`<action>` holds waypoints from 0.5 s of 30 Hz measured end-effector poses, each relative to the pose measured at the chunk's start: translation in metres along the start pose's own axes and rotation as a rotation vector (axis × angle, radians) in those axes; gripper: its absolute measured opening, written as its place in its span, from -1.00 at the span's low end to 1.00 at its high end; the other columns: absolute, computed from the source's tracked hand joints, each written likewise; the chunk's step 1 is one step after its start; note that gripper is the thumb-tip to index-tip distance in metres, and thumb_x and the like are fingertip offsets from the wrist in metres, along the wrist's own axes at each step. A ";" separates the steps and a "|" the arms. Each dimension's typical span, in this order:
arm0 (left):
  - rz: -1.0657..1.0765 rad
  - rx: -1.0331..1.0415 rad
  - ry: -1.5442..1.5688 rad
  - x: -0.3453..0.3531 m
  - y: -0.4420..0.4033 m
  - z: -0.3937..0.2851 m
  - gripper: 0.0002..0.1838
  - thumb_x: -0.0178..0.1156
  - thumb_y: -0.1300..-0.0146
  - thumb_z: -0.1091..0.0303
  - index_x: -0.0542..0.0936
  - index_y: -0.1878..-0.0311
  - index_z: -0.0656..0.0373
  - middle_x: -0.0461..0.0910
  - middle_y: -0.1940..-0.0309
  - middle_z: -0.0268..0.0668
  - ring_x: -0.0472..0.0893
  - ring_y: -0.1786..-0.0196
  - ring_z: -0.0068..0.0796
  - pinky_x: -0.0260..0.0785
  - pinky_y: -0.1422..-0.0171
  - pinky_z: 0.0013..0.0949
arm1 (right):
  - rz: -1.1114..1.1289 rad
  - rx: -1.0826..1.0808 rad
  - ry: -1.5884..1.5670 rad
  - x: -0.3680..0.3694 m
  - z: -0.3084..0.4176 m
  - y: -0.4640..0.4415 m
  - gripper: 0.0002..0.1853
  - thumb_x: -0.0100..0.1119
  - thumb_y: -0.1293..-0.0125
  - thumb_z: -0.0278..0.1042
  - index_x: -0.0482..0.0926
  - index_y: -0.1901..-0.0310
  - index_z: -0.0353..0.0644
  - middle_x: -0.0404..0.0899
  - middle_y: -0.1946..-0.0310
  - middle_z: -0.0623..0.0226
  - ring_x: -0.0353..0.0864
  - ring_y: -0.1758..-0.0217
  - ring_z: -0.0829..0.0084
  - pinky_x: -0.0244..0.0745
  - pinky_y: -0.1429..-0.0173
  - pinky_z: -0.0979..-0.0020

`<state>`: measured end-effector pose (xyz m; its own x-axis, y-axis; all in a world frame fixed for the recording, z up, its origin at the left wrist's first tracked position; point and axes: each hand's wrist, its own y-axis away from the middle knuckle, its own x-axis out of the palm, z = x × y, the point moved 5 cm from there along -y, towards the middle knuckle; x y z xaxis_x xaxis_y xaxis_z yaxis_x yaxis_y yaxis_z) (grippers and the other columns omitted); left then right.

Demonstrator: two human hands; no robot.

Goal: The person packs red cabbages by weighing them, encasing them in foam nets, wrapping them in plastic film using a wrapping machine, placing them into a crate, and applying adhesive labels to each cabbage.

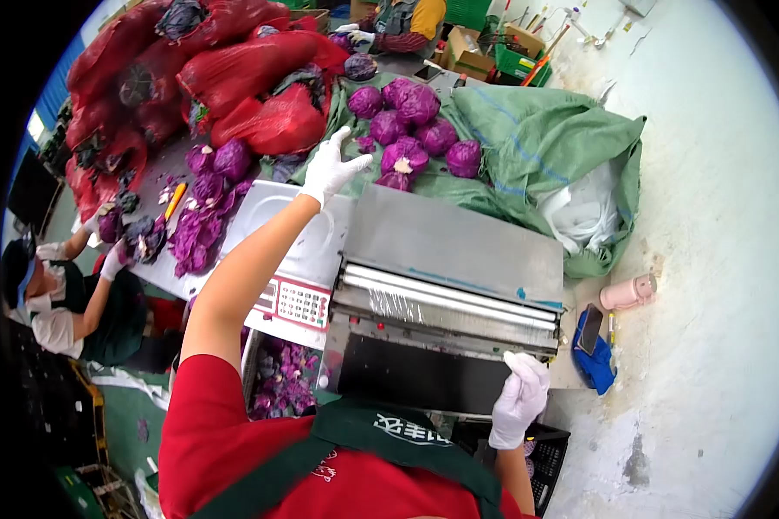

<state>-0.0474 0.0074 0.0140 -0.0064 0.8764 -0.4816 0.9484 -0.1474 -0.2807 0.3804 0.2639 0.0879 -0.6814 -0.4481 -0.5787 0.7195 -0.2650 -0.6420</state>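
Note:
My left hand [330, 169], in a white glove, reaches over a white weighing scale [310, 223] toward a pile of purple cabbages [404, 157]. Its thumb and fingers are spread, with nothing between them. The nearest cabbages lie just beyond the fingertips on green woven cloth. My right hand [521, 400], gloved too, is at the right front end of a film wrapping machine [446, 303]. Its fingers are curled in, and nothing shows in them. Clear film hangs by the machine's rollers, above a black plate [420, 381].
Red mesh sacks [260, 73] are heaped at the back left. A co-worker [86, 294] handles a cabbage at left, near loose leaves [201, 233] and a yellow-handled knife [176, 201]. Another person stands at the back. A pink bottle [629, 292] and phone [589, 329] lie by the right wall.

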 end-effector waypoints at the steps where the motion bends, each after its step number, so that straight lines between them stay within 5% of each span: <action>1: -0.050 0.037 -0.107 0.012 -0.006 -0.008 0.03 0.42 0.06 -0.19 0.22 -0.42 0.09 0.44 -0.16 0.06 0.48 -0.21 -0.06 0.30 -0.30 -0.19 | 0.001 0.031 0.041 -0.013 -0.010 0.004 -0.77 0.01 -0.26 -0.64 0.63 0.15 -0.22 0.59 0.17 0.21 0.55 0.07 0.26 0.42 -0.07 0.36; 5: -0.110 0.248 -0.589 0.014 -0.102 -0.007 0.13 0.41 0.17 -0.29 0.14 -0.46 -0.05 0.30 -0.29 0.15 0.34 -0.32 0.12 0.24 -0.33 -0.01 | -0.031 0.156 0.132 0.014 0.005 -0.018 -0.72 0.04 -0.18 -0.71 0.65 0.17 -0.19 0.60 0.24 0.22 0.54 0.12 0.27 0.41 -0.02 0.34; 7: -0.047 0.140 -0.638 0.046 -0.138 -0.020 0.22 0.43 0.25 -0.33 0.05 -0.50 -0.21 0.10 -0.41 0.17 0.11 -0.45 0.22 0.00 -0.45 0.18 | -0.048 0.182 0.222 0.007 -0.005 -0.027 -0.76 0.03 -0.19 -0.69 0.65 0.20 -0.22 0.62 0.27 0.21 0.55 0.14 0.24 0.42 -0.02 0.31; 9: -0.081 0.017 -0.565 0.073 -0.159 -0.018 0.25 0.44 0.27 -0.34 0.01 -0.50 -0.23 0.02 -0.45 0.14 0.05 -0.48 0.23 -0.04 -0.46 0.20 | -0.045 0.233 0.254 0.004 -0.009 -0.030 -0.77 0.03 -0.19 -0.66 0.65 0.22 -0.22 0.62 0.29 0.21 0.55 0.15 0.24 0.43 -0.01 0.30; 15: -0.092 0.097 -0.827 0.147 -0.211 -0.029 0.30 0.42 0.34 -0.40 -0.03 -0.51 -0.31 -0.04 -0.50 0.01 -0.03 -0.51 0.21 -0.16 -0.43 0.39 | -0.073 0.355 0.255 0.023 -0.033 -0.053 -0.80 -0.01 -0.17 -0.67 0.62 0.27 -0.29 0.58 0.32 0.16 0.54 0.20 0.25 0.43 0.04 0.34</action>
<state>-0.2397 0.1803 0.0264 -0.3485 0.2734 -0.8966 0.9015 -0.1639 -0.4004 0.3222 0.2955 0.0919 -0.7113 -0.2041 -0.6726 0.6397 -0.5845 -0.4991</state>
